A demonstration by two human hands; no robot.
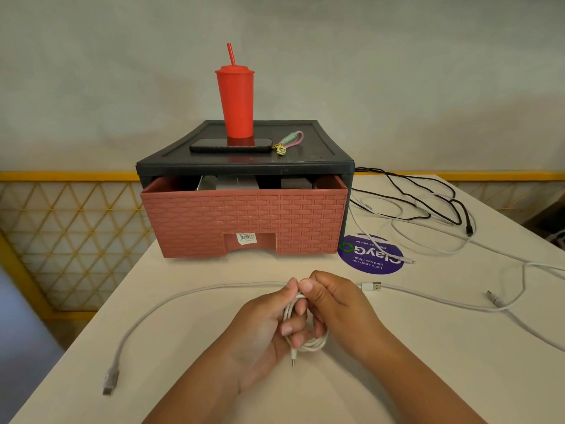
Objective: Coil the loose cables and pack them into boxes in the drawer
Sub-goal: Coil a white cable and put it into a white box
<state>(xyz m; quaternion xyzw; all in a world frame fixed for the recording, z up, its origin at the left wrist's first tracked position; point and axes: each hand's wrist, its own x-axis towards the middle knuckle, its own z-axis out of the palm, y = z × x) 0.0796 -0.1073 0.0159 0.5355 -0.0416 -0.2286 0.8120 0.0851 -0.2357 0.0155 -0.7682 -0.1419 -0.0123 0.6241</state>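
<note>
White cable (308, 344) is held part-coiled in the left hand (266, 328) and pinched at the top by the right hand (336, 304). The uncoiled tail (183, 298) is trailed leftward from the hands along the bench (397, 362), nearer the left. The drawer (244, 221) lies straight ahead.

a red tumbler (235, 102) stands behind a phone (214, 145), a pastel strap (290, 139) beside it, a purple sticker (367, 255) on the table (428, 347).

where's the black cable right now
The black cable lies on the right side of the table in the head view, right of the drawer unit, beyond the purple sticker.
</note>
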